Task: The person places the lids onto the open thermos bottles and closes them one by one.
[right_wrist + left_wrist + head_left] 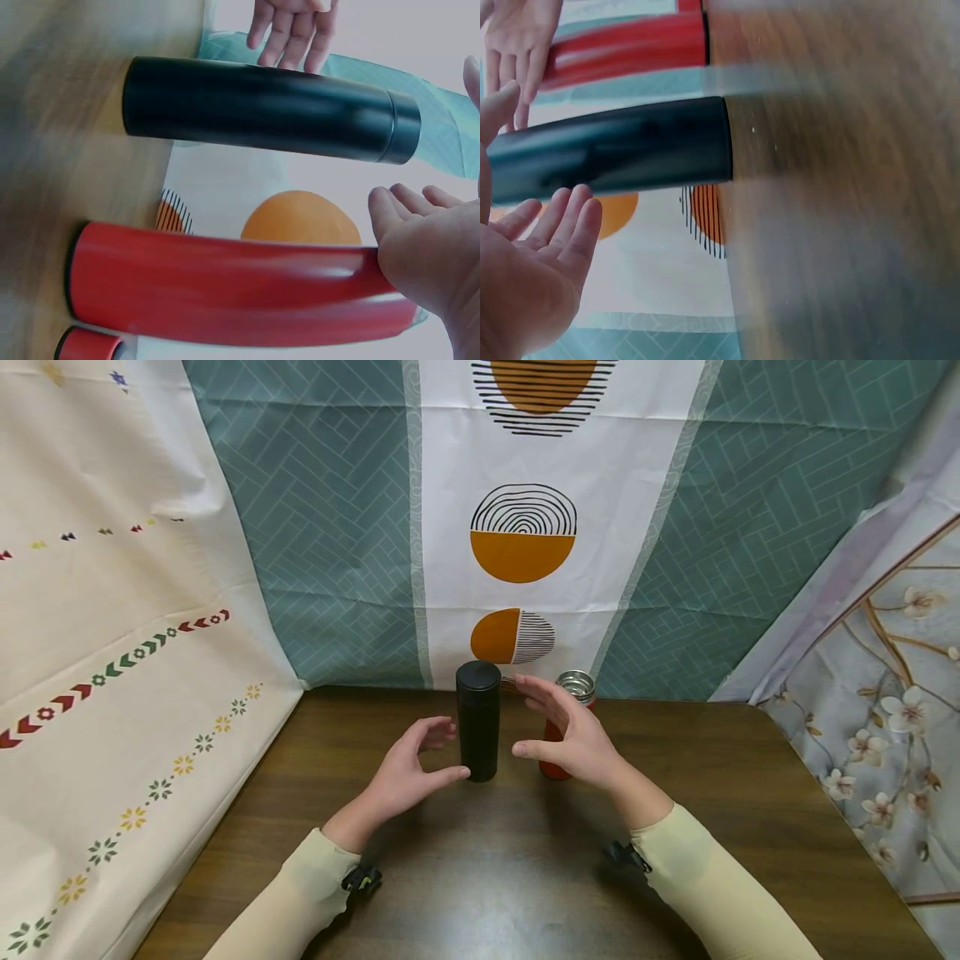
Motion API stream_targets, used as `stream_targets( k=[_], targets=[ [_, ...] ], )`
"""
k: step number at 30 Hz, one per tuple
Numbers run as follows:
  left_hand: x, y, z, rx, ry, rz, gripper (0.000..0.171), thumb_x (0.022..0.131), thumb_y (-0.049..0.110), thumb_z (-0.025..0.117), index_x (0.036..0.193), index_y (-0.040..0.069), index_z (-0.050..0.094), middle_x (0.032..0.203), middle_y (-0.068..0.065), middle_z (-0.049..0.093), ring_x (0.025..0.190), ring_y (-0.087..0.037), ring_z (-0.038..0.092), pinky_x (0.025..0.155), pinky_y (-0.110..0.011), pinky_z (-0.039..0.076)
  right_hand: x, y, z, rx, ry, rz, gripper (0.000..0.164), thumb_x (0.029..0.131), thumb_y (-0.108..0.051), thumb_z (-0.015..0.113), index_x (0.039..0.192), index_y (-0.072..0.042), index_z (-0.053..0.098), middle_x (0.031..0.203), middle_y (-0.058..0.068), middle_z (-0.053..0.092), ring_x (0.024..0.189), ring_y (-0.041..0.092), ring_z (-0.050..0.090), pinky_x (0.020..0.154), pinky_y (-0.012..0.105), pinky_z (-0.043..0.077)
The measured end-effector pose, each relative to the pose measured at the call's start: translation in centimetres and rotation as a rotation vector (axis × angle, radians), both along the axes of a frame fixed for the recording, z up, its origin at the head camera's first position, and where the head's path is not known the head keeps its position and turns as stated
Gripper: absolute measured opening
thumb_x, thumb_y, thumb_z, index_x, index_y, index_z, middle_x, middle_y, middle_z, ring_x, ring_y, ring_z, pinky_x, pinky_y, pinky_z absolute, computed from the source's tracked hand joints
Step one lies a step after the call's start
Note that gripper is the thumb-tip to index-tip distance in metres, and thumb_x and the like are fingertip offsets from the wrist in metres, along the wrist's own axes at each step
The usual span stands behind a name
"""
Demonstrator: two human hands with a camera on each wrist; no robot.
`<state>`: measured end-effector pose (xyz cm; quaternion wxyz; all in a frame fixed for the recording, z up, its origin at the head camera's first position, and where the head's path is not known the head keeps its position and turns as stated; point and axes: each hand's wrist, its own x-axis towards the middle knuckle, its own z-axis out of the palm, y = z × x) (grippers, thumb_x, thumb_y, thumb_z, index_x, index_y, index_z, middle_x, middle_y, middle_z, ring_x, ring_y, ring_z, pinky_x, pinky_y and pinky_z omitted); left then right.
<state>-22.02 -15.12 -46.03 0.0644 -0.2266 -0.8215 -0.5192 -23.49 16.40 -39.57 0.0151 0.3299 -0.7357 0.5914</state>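
Observation:
A black thermos flask [478, 731] with its lid on stands upright on the wooden table. My left hand [408, 768] is at its left side, fingers spread and lightly bent, thumb tip right by the flask's base. To the right, my right hand [576, 745] is held up with thumb and fingers apart, a gap between it and the black flask. Behind that hand and partly hidden by it stands a red thermos flask [553, 770], lidless, its bare steel mouth showing. In the right wrist view, a small red cap [86, 345] stands beside the red flask's base.
The brown wooden table [480, 877] ends at a patterned cloth backdrop [337, 568] close behind the flasks. A cream cloth [135, 693] hangs along the left, a floral one [892, 735] along the right. Each wrist wears a small black strap [362, 878].

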Motion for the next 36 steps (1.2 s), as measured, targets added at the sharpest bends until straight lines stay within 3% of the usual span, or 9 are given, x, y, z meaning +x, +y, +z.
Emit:
stream_targets(
  k=[6,17,22,26,31,36],
  targets=[
    [1.1,0.7,0.0,-0.026,0.048,-0.047,0.074,0.088,0.024,0.099,0.149,0.01,0.06,0.136,-0.006,0.07,0.124,-0.037,0.071,0.109,-0.062,0.056,1.8,2.0,-0.5,0.012,0.026,0.004,0.088,0.091,-0.008,0.094,0.166,-0.01,0.048,0.17,0.009,0.051,0.154,0.023,0.051,0.126,0.03,0.04],
    [2.0,2.8,-0.2,-0.024,0.045,-0.184,0.073,0.09,0.019,0.097,0.151,0.004,0.058,0.137,-0.007,0.071,0.128,-0.02,0.069,0.112,-0.046,0.057,3.9,5.4,-2.2,0.102,0.011,-0.069,0.083,0.091,-0.008,0.093,0.163,-0.018,0.053,0.162,0.004,0.06,0.148,0.039,0.056,0.121,0.03,0.047],
    [2.0,4.0,-0.3,-0.028,0.013,-0.222,0.075,0.092,0.022,0.095,0.153,0.005,0.056,0.142,-0.007,0.07,0.133,-0.022,0.067,0.115,-0.046,0.055,4.6,7.0,-2.9,0.14,0.016,-0.127,0.084,0.089,-0.008,0.095,0.162,-0.019,0.054,0.159,0.005,0.063,0.146,0.03,0.059,0.116,0.025,0.049],
    [1.9,5.2,-0.4,-0.035,-0.017,-0.236,0.074,0.094,0.027,0.094,0.155,0.012,0.055,0.147,-0.008,0.068,0.137,-0.027,0.066,0.117,-0.048,0.053,4.7,8.5,-3.4,0.161,0.018,-0.168,0.085,0.089,-0.007,0.094,0.163,-0.016,0.054,0.157,0.004,0.065,0.142,0.021,0.063,0.114,0.025,0.05],
    [1.6,6.6,-0.6,-0.055,-0.048,-0.24,0.076,0.095,0.032,0.093,0.157,0.013,0.054,0.151,-0.009,0.066,0.141,-0.034,0.064,0.121,-0.05,0.05,4.4,10.4,-4.5,0.149,0.02,-0.189,0.083,0.09,-0.004,0.092,0.163,-0.014,0.053,0.155,0.01,0.066,0.134,0.015,0.065,0.113,0.023,0.049],
    [1.2,8.1,-0.9,-0.062,-0.082,-0.237,0.08,0.095,0.035,0.092,0.159,0.014,0.051,0.156,-0.006,0.063,0.146,-0.031,0.059,0.123,-0.047,0.048,3.4,12.1,-5.8,0.144,0.028,-0.215,0.082,0.09,-0.001,0.092,0.162,-0.01,0.054,0.153,0.021,0.065,0.132,0.018,0.067,0.11,0.019,0.049]
  ],
)
